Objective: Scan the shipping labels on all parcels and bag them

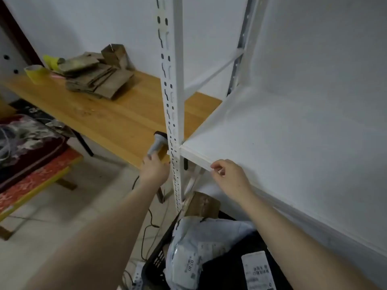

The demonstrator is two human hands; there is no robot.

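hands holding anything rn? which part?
Left hand grips the scanner by its handle. Right hand holds nothing; its fingertips are at the shelf edge.

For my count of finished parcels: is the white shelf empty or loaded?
Empty, as far as visible. The white shelf shows a bare top; the parcels lie below, in the black crate.

The white upright [174,122] hides part of the scanner [157,143], the label print on the parcels [188,248] is too blurred to read, and the black crate [155,266] runs off the bottom edge.
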